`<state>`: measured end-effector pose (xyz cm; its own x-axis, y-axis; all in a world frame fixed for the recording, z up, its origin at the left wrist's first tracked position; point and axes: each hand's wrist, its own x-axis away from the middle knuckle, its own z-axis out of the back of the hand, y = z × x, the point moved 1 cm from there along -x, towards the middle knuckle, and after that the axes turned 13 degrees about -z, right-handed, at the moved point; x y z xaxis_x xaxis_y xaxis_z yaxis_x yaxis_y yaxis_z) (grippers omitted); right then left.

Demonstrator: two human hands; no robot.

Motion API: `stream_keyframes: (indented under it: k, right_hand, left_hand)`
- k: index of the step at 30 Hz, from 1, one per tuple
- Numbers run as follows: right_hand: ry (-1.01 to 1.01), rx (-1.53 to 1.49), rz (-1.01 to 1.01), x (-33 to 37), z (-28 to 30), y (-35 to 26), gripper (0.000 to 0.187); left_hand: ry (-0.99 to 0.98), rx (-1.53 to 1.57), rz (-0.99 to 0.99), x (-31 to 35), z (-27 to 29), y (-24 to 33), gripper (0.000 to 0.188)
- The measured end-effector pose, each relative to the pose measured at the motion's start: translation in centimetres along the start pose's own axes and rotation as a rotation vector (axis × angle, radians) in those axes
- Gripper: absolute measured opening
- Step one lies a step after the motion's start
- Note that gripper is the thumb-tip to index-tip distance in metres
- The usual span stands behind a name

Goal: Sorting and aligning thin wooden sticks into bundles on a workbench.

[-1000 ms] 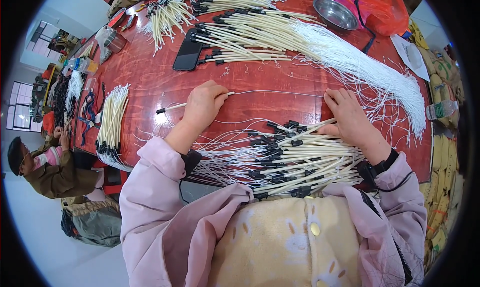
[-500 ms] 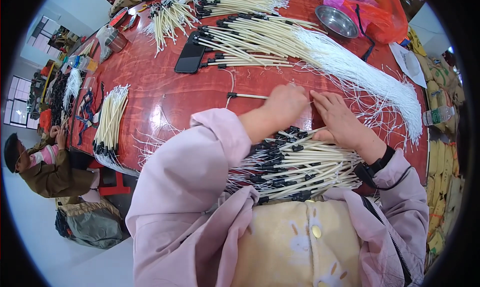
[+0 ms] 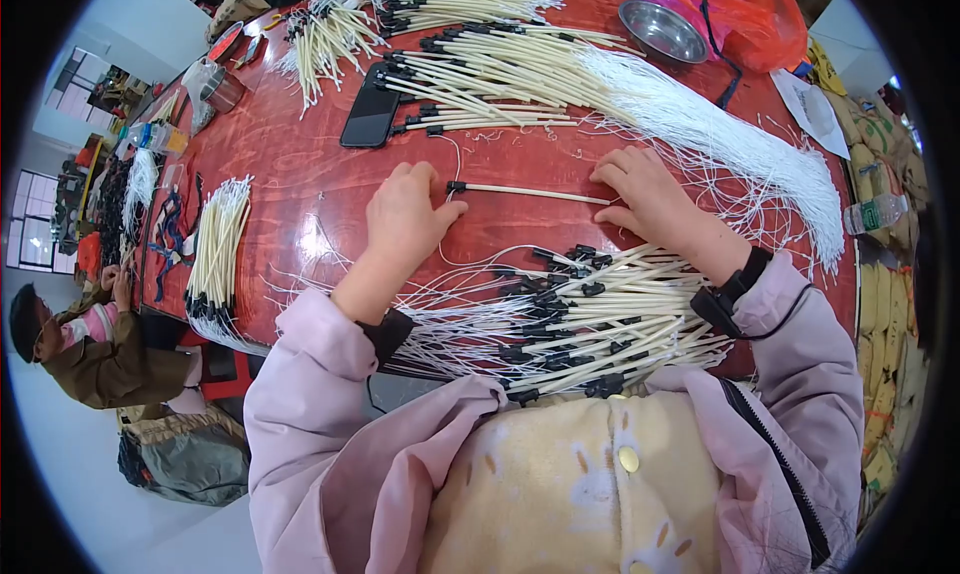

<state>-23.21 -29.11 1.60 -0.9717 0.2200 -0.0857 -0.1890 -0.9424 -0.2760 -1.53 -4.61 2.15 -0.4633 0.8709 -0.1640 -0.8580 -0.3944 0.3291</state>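
One thin cream stick (image 3: 535, 192) with a black end piece (image 3: 456, 187) lies crosswise on the red table before me. A white string trails from its black end. My left hand (image 3: 400, 214) is beside that end, thumb and fingers apart, with nothing visibly gripped. Around the stick's bare right end, my right hand (image 3: 655, 196) has its thumb and fingers spread. Closer to my body lies a loose pile of similar sticks (image 3: 620, 319) with black pieces and white strings. Whether either hand lightly touches the stick, I cannot tell.
Beyond my hands lie a large bundle of sticks (image 3: 510, 69) with long white strings (image 3: 720, 144) and a black phone (image 3: 371, 109). A metal bowl (image 3: 663, 31) stands far right. Another bundle (image 3: 220, 239) lies left, where a person (image 3: 100, 344) sits at the table.
My left hand has moved left from the stick's right end to its black end and opened. My right hand has shifted slightly up and left, its fingers now spread by the bare end.
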Motion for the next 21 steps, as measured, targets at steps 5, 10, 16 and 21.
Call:
stream_keyframes:
  k: [5, 10, 16, 21]
  right_hand:
    - [0.026, 0.032, 0.042, -1.0, -0.8, -1.1, 0.024]
    - [0.091, 0.045, 0.086, -1.0, -1.5, -1.6, 0.014]
    - [0.166, 0.019, 0.118, 0.2, 0.7, 0.4, 0.016]
    - [0.167, -0.019, 0.064, 3.8, 7.9, 0.1, 0.017]
  left_hand:
    - [0.028, 0.225, 0.108, -0.1, -3.0, -2.1, 0.022]
    - [0.084, 0.247, 0.005, 0.8, -2.5, -3.6, 0.019]
    - [0.255, 0.060, 0.027, 4.0, 2.9, -6.1, 0.016]
    - [0.342, -0.114, 0.143, 14.0, 10.6, -13.0, 0.012]
